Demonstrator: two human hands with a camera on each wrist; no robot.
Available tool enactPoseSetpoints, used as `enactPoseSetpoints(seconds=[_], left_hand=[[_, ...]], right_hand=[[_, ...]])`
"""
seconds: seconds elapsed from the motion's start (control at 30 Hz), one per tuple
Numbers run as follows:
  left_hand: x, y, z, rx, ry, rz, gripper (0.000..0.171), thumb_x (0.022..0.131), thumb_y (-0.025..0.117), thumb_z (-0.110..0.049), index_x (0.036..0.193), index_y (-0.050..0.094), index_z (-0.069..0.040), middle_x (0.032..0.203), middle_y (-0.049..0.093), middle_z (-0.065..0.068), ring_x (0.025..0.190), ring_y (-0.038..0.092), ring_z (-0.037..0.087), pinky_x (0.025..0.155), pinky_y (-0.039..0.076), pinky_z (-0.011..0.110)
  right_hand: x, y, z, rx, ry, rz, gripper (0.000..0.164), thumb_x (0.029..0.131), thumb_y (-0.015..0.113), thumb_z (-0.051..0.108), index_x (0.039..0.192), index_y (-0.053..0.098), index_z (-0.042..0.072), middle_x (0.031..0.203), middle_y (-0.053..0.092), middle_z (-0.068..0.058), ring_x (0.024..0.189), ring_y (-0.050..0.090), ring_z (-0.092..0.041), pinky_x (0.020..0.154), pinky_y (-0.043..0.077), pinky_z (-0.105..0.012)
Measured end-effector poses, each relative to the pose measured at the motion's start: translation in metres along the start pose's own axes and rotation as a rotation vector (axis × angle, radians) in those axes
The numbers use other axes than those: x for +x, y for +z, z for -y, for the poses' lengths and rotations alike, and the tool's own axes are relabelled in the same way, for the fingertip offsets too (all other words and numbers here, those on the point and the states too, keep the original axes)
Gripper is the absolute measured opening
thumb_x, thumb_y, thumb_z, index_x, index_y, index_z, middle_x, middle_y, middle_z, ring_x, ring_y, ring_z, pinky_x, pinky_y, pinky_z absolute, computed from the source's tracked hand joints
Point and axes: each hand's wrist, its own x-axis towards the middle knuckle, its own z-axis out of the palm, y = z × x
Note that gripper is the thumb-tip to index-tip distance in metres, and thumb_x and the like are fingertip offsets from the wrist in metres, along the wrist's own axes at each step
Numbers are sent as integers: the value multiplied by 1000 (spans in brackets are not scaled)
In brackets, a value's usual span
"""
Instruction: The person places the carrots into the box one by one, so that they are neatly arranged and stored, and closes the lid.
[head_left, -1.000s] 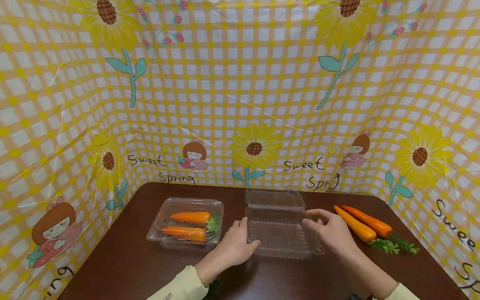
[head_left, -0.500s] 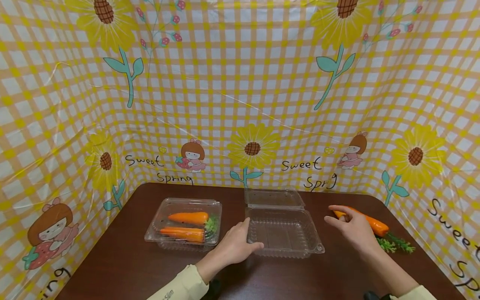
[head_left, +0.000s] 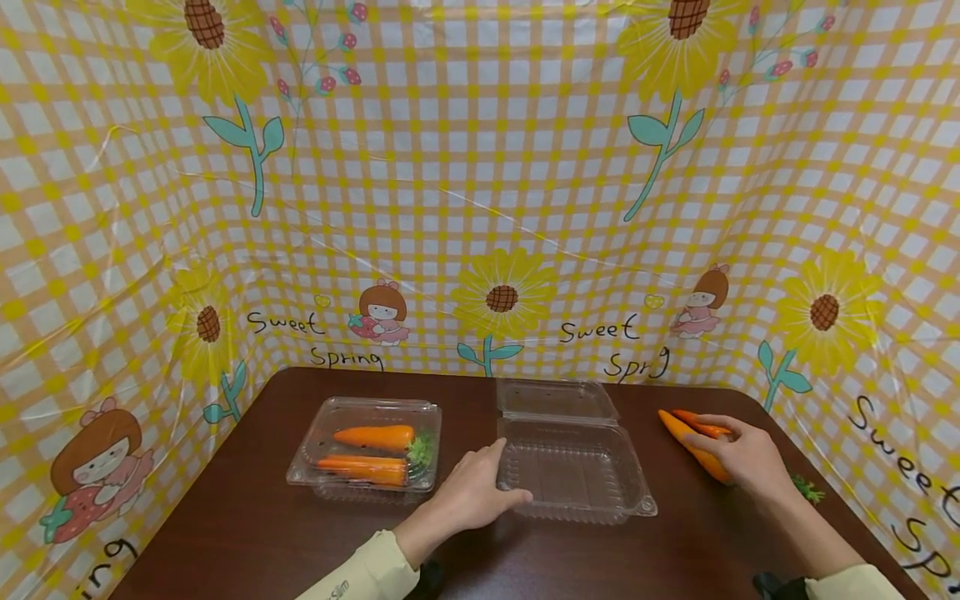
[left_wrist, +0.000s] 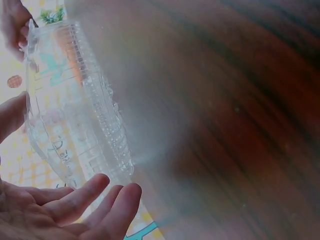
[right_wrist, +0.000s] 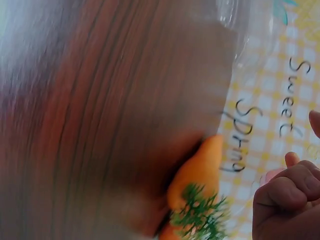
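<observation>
My left hand [head_left: 471,492] lies at the left side of an open clear plastic clamshell container [head_left: 573,479]. In the left wrist view its fingers [left_wrist: 75,202] are extended beside the container wall, and the thumb is near the rim. My right hand [head_left: 750,457] is over two carrots at the right, thumb and fingers apart. A yellow-orange carrot [head_left: 684,435] lies below the thumb; a redder carrot [head_left: 686,417] runs under the fingers. The hand covers much of both. In the right wrist view, a carrot [right_wrist: 197,172] with green leaves shows apart from the fingers.
A closed clear container [head_left: 307,467] with several carrots stands at the left on the dark brown table [head_left: 480,567]. The container lid [head_left: 555,400] is folded back toward the rear. A checked sunflower cloth [head_left: 420,208] surrounds the table at the back and sides.
My right hand has left the open container's right side and moved right to the carrots. The open container has shifted slightly right, with my left hand staying beside it.
</observation>
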Motion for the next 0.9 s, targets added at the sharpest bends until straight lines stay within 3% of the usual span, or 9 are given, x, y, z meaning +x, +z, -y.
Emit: enactPoseSetpoints(seconds=[0.17,0.37,0.6,0.67,0.7,0.8,0.9], left_hand=[[-1,2,-2,-1,-28,-23,92,86,75,-55,156,37,-10,153,48,13,142,40,40,103,41,64],[0,2,-2,11,-32,-19,95,85,75,-57,157,35,-8,154,47,16,143,40,41,105,41,63],[0,0,-3,43,-24,-16,95,85,74,-58,157,35,-9,153,46,18,143,40,40,105,42,62],[0,0,-2,45,-28,-14,95,85,74,-58,157,35,-9,153,46,18,142,41,39,104,42,62],[0,0,-2,48,-31,-13,95,85,74,-59,157,35,-10,153,46,18,142,41,39,104,42,62],[0,0,-2,51,-30,-14,95,85,74,-59,157,35,-10,153,46,18,142,41,39,103,43,62],[0,1,-2,57,-26,-15,95,85,74,-59,157,35,-10,152,46,18,141,42,39,101,44,62]], right_hand=[[6,-7,-13,-62,24,-9,89,92,63,63,148,45,-5,150,35,-39,124,48,-53,83,50,-46],[13,-18,-26,-162,25,6,84,92,64,60,141,52,-8,146,37,-43,117,51,-54,80,50,-45],[22,-26,-35,-216,60,75,88,92,65,58,138,50,-16,144,35,-45,119,46,-61,80,52,-49],[23,-27,-37,-221,70,89,89,91,67,57,137,50,-17,144,33,-46,120,46,-60,79,52,-44],[23,-26,-38,-217,71,89,88,90,68,57,135,53,-17,143,35,-46,115,50,-57,76,51,-41],[22,-25,-39,-214,72,85,69,88,73,52,115,70,-11,119,59,-41,96,60,-42,66,45,-32],[21,-24,-40,-228,80,83,59,86,76,47,100,72,-10,104,64,-34,85,60,-30,63,43,-32]])
